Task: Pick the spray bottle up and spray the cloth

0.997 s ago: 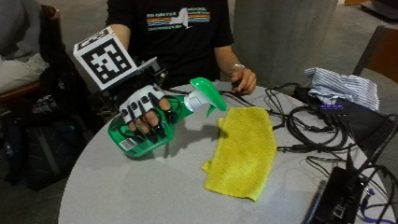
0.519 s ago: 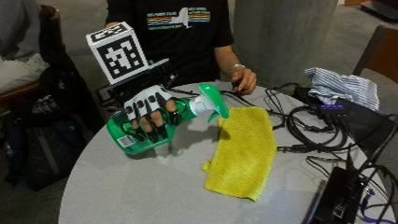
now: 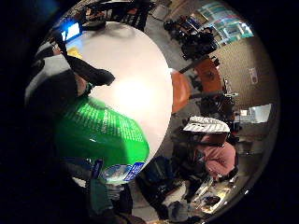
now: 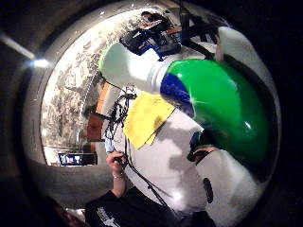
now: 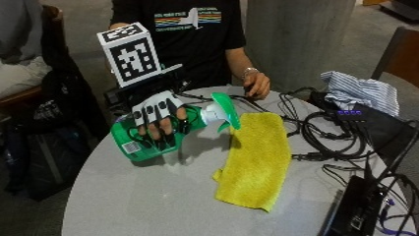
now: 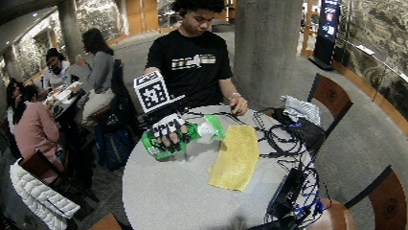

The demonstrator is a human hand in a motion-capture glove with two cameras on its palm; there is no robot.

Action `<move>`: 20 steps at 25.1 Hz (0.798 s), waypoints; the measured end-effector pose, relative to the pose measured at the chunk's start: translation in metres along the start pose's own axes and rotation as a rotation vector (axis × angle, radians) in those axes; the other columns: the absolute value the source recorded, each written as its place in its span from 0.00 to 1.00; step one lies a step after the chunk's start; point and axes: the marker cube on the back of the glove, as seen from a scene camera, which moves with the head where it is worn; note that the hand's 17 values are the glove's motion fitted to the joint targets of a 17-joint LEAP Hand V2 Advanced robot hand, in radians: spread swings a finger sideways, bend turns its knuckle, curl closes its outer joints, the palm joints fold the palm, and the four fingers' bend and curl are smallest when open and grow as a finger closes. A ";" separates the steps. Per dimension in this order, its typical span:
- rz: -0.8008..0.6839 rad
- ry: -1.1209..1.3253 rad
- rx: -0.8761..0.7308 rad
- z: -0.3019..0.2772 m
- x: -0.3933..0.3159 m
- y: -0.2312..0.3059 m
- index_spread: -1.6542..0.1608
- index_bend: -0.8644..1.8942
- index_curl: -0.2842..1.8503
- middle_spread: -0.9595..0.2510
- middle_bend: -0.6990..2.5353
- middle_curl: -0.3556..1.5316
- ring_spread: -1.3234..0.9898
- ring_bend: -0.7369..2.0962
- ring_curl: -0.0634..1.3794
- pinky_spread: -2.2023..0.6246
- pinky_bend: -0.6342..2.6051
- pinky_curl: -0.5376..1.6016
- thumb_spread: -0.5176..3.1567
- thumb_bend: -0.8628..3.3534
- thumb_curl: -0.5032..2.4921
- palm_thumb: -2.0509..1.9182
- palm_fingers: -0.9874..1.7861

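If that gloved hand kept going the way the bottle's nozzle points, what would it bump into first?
Probably the yellow cloth: the gloved right hand holds the spray bottle tilted, nozzle toward the cloth's near edge, with nothing between. Depth is uncertain.

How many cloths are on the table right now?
2. A yellow cloth lies flat mid-table, beside the spray bottle that the gloved right hand holds. A striped cloth sits bunched at the far edge, by the cables.

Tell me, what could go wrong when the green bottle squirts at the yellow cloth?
1. The spray bottle is tilted on its side in the gloved right hand, nozzle just short of the yellow cloth, so some mist may land on the table.
2. Black cables and electronics lie right beside the cloth; overspray could wet them.
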 end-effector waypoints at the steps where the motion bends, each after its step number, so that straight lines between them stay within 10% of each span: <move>1: -0.002 0.002 -0.002 0.000 0.000 0.000 0.81 0.35 0.26 0.78 0.29 0.42 0.56 0.44 0.31 0.79 0.32 0.42 0.32 0.20 0.37 0.76 0.75; 20: 0.048 -0.224 0.062 -0.009 -0.011 0.012 0.81 0.35 0.26 0.78 0.30 0.42 0.56 0.44 0.31 0.78 0.32 0.42 0.32 0.20 0.38 0.75 0.75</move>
